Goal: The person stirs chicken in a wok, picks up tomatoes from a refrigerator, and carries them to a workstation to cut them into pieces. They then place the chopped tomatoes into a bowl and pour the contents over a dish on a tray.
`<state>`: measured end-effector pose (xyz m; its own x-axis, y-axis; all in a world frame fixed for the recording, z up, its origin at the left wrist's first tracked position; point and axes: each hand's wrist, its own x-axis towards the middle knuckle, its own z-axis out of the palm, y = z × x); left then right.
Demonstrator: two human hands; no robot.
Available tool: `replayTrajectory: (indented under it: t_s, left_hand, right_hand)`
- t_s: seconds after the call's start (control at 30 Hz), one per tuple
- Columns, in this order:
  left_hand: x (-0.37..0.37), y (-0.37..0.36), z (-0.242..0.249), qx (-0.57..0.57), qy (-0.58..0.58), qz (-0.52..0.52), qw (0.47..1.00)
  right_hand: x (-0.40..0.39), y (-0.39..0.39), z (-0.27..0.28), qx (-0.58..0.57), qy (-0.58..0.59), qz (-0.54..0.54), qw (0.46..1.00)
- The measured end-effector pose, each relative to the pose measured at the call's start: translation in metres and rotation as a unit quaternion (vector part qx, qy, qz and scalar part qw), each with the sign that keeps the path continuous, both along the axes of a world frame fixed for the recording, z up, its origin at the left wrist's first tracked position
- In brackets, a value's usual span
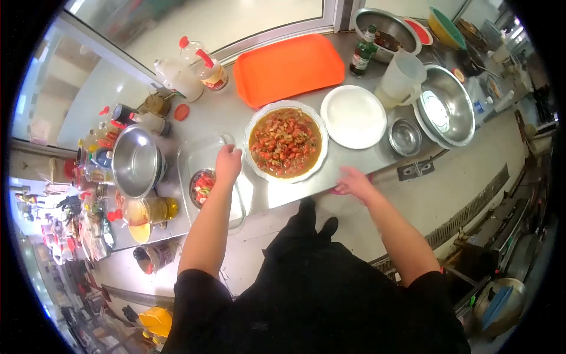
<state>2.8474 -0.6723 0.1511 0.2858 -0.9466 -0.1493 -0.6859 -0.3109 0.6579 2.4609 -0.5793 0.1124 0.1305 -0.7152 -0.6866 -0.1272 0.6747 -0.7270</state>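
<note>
My left hand [229, 162] is closed, fingers curled, over the right side of a clear rectangular dish [187, 150]; what it grips, if anything, is hidden. Inside that dish stands a small metal bowl of chopped red and green pieces [202, 187]. To the right of this hand is a white scalloped plate [252, 167] filled with a saucy dish of red chopped pieces [287, 141]. At the counter's front edge my right hand [355, 183] is open, its fingers apart and pointing left. Something pinkish-red shows partly behind it.
An orange tray [289, 68] lies behind the filled plate, with stacked white plates [354, 117] to its right. Farther right stand a green bottle [363, 52], a plastic jug [401, 79] and metal bowls [463, 112]. Bottles, a steel bowl [137, 159] and an oil jug [156, 209] crowd the left.
</note>
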Motion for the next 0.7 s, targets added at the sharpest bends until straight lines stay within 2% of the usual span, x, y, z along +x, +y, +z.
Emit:
replayTrajectory:
  t_s: [0.07, 0.1, 0.17, 0.2, 0.27, 0.33, 0.4, 0.47, 0.53, 0.7]
  left_hand:
    - [-0.012, -0.044, -0.009, 0.016, -0.089, -0.018, 0.996]
    - [-0.015, -0.069, -0.014, 0.020, -0.087, -0.023, 0.996]
    - [-0.017, -0.106, -0.030, 0.177, -0.062, -0.047, 0.981]
    - [-0.015, -0.116, -0.043, 0.182, -0.057, -0.047, 0.980]
    - [-0.007, -0.132, -0.066, 0.239, 0.169, -0.070, 0.953]
    - [-0.011, -0.131, -0.045, 0.250, 0.163, -0.061, 0.953]
    - [-0.017, -0.130, -0.018, 0.335, 0.209, -0.039, 0.918]
    - [-0.020, -0.125, -0.002, 0.344, 0.204, -0.038, 0.916]
    - [-0.017, -0.121, 0.005, 0.336, 0.186, 0.014, 0.923]
    - [-0.005, -0.133, 0.025, 0.361, 0.240, 0.033, 0.900]
  right_hand:
    - [0.023, -0.031, -0.008, 0.044, -0.085, -0.080, 0.992]
    - [0.030, -0.042, -0.014, 0.048, -0.083, -0.085, 0.992]
    - [0.041, -0.061, -0.023, 0.067, -0.095, -0.090, 0.989]
    - [0.045, -0.069, -0.017, 0.072, -0.090, -0.088, 0.989]
    - [0.055, -0.079, 0.003, 0.104, -0.163, -0.098, 0.976]
    - [0.062, -0.084, 0.009, 0.114, -0.136, -0.103, 0.979]
    - [0.058, -0.087, 0.012, 0.107, -0.146, -0.101, 0.978]
    - [0.052, -0.090, 0.020, 0.109, -0.166, -0.104, 0.975]
    - [0.047, -0.098, 0.030, 0.137, -0.191, -0.087, 0.968]
    - [0.042, -0.121, 0.059, 0.149, -0.204, -0.101, 0.962]
